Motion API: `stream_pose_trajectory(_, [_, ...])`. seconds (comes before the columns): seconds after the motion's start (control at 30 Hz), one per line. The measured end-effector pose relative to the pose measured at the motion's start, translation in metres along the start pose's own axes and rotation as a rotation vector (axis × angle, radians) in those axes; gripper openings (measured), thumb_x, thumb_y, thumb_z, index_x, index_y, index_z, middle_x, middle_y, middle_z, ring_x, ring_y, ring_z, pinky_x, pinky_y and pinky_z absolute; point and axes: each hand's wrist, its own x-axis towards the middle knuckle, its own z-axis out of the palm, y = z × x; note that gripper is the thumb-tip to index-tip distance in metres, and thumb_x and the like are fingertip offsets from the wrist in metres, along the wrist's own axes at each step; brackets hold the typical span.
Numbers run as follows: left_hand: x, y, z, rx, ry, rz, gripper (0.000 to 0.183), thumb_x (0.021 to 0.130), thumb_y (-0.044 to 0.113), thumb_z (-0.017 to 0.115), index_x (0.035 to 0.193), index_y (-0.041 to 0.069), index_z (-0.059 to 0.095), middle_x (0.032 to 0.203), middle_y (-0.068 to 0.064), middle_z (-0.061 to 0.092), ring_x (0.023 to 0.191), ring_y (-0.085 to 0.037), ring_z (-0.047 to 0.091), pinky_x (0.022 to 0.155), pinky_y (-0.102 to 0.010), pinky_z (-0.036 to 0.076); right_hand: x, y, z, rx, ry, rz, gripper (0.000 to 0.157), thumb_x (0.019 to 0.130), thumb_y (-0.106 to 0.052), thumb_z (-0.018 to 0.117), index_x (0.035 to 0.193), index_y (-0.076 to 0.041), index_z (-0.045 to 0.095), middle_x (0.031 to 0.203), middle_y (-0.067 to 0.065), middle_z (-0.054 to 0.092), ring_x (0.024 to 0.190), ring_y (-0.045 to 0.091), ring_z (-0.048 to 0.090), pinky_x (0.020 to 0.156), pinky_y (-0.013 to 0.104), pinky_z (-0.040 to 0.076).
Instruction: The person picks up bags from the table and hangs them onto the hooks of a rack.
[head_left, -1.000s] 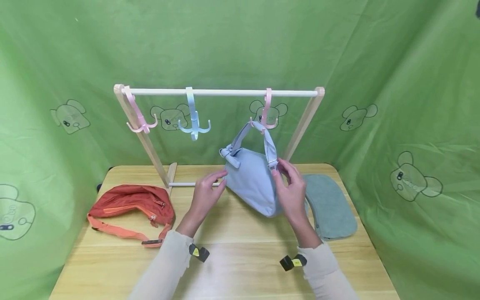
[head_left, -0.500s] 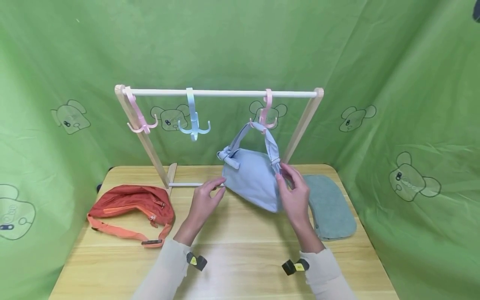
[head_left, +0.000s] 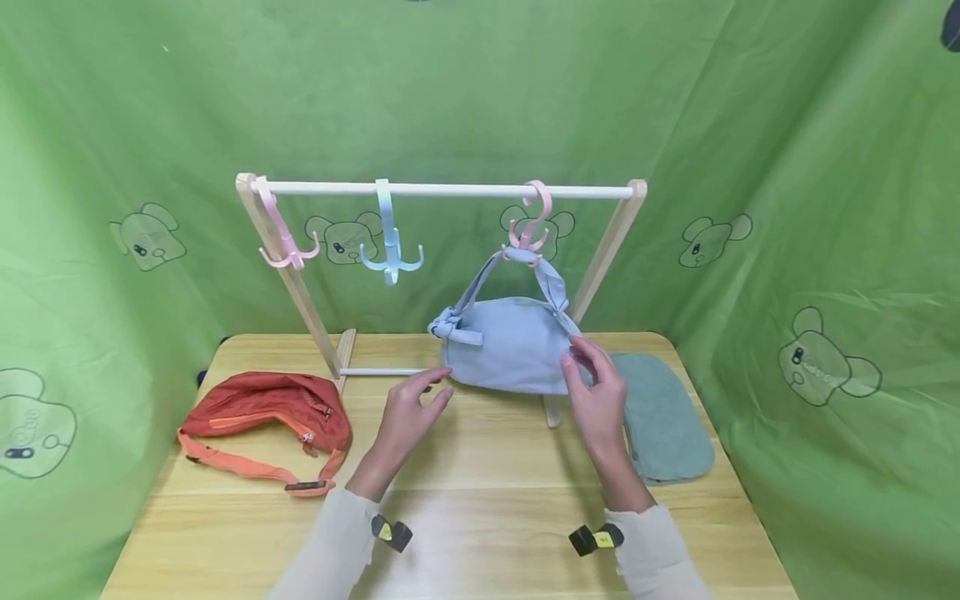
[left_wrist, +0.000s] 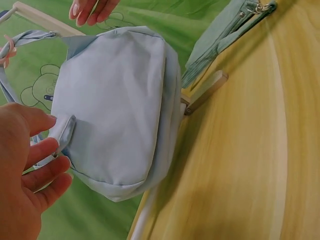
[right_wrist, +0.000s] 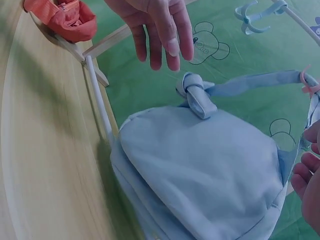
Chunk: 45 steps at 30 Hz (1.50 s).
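Observation:
A light blue shoulder bag (head_left: 510, 346) hangs by its strap (head_left: 553, 287) from the right-hand pink hook (head_left: 529, 237), above the table. A knot (head_left: 447, 323) ties the strap at the bag's left end. My left hand (head_left: 405, 412) is beside that end with relaxed fingers and holds nothing; in the left wrist view the left hand (left_wrist: 25, 165) is close to the loose knot tail (left_wrist: 64, 131). At the bag's other end, my right hand (head_left: 597, 400) has its fingers loosely bent. From the left wrist view, the right hand (left_wrist: 95, 10) looks apart from the bag.
A white rail (head_left: 457, 190) on wooden posts also carries a blue hook (head_left: 390, 242) and another pink hook (head_left: 287, 242). On the wooden table (head_left: 465, 533) lie a red waist bag (head_left: 277, 400) at left and a grey-green pouch (head_left: 667, 417) at right. Green cloth surrounds everything.
The blue bag has swung from a slant to nearly level, and its pink hook has turned on the rail. My right hand has let go of the strap and moved slightly right and down.

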Motion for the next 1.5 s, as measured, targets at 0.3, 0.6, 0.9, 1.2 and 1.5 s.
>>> stream_pose_trajectory(0.3, [-0.008, -0.001, 0.003, 0.011, -0.023, -0.007, 0.032, 0.088, 0.006, 0.08, 0.12, 0.002, 0.074, 0.117, -0.018, 0.077, 0.099, -0.033, 0.076, 0.087, -0.041, 0.065, -0.007, 0.0, -0.005, -0.048, 0.013, 0.051, 0.032, 0.094, 0.007, 0.068, 0.126, 0.009, 0.067, 0.126, 0.028, 0.068, 0.113, 0.038, 0.066, 0.101, 0.015, 0.054])
stream_pose_trajectory(0.6, [-0.016, -0.002, 0.005, 0.017, -0.049, -0.032, 0.035, 0.089, 0.008, 0.079, 0.123, 0.001, 0.073, 0.121, -0.016, 0.076, 0.104, -0.032, 0.075, 0.091, -0.041, 0.064, -0.014, -0.009, -0.01, -0.126, 0.03, 0.0, 0.031, 0.093, 0.009, 0.068, 0.124, 0.013, 0.066, 0.124, 0.032, 0.067, 0.11, 0.041, 0.067, 0.1, 0.011, 0.052])
stream_pose_trajectory(0.9, [-0.023, -0.002, 0.008, 0.029, -0.075, -0.066, 0.035, 0.09, 0.012, 0.079, 0.124, 0.005, 0.073, 0.12, -0.014, 0.077, 0.105, -0.029, 0.074, 0.09, -0.042, 0.064, -0.021, 0.037, -0.021, -0.186, 0.024, -0.046, 0.033, 0.093, 0.003, 0.073, 0.125, 0.005, 0.07, 0.121, 0.026, 0.071, 0.109, 0.039, 0.07, 0.099, 0.011, 0.053])
stream_pose_trajectory(1.2, [-0.027, -0.005, 0.011, 0.052, -0.081, -0.078, 0.035, 0.091, 0.014, 0.079, 0.125, 0.006, 0.073, 0.12, -0.014, 0.077, 0.106, -0.029, 0.074, 0.089, -0.042, 0.064, -0.031, 0.053, -0.028, -0.281, -0.001, -0.045, 0.034, 0.094, -0.003, 0.073, 0.128, 0.001, 0.069, 0.123, 0.022, 0.072, 0.11, 0.037, 0.07, 0.1, 0.016, 0.054])
stream_pose_trajectory(1.5, [-0.032, -0.007, 0.014, 0.056, -0.071, -0.049, 0.036, 0.09, 0.013, 0.08, 0.125, 0.007, 0.073, 0.121, -0.014, 0.077, 0.104, -0.028, 0.074, 0.086, -0.041, 0.064, -0.038, 0.068, -0.031, -0.326, -0.001, -0.019, 0.035, 0.092, -0.001, 0.075, 0.127, 0.002, 0.07, 0.125, 0.021, 0.072, 0.109, 0.042, 0.07, 0.099, 0.014, 0.052])
